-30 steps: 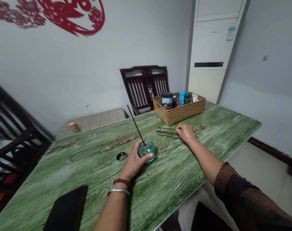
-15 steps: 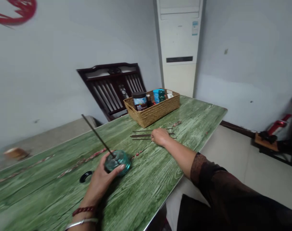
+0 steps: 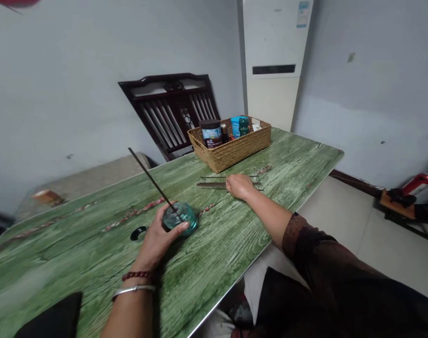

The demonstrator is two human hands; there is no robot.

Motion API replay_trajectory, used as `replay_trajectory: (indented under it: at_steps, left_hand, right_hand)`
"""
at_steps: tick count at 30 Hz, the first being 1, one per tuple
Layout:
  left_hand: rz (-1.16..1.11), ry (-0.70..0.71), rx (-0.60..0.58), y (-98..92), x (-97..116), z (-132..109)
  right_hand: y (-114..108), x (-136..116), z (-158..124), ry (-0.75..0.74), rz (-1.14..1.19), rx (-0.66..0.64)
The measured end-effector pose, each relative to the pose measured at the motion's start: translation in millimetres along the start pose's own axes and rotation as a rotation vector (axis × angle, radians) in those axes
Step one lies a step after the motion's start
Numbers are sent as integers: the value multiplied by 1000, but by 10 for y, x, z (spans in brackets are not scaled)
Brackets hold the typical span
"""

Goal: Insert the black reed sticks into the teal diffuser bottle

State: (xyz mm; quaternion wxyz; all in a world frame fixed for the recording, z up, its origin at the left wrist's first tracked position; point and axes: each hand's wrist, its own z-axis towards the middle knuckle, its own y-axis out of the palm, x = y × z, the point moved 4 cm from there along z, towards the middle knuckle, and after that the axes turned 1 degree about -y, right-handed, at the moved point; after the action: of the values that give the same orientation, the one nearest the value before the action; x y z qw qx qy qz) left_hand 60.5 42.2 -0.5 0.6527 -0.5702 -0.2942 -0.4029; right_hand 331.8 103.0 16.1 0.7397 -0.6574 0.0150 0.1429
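Note:
My left hand point(image 3: 164, 232) wraps round a squat teal glass bottle point(image 3: 186, 217) standing on the green table. One thin dark reed stick point(image 3: 148, 174) leans out of the bottle's neck, up and to the left. Farther off, my right hand point(image 3: 240, 186) rests on several dark reed sticks point(image 3: 210, 185) lying flat on the table. Its fingers are curled down over them; the fingertips are hidden, and I cannot tell how many sticks they pinch. A black ring point(image 3: 138, 233) lies on the table left of my left hand.
A woven basket point(image 3: 240, 151) stands beyond my right hand, holding a dark-lidded jar point(image 3: 211, 133), a green bottle point(image 3: 244, 126) and other packages. The wood-patterned green table point(image 3: 214, 258) ends along its right edge. A dark wooden chair point(image 3: 171, 110) is behind it.
The camera view has shifted, so everything sits a little higher and to the right. My left hand still holds the bottle. Under my right hand, the reed sticks have drawn closer together.

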Motion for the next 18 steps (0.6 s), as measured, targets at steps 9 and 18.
replay_trajectory:
  at_steps: [9,18]
  left_hand:
    - [7,7,-1,-22,-17,-16]
    - [-39,17,-18,1,-76,7]
  right_hand:
    - [57,43,83,-46,184,63]
    - [-217,14,24,-70,356,268]
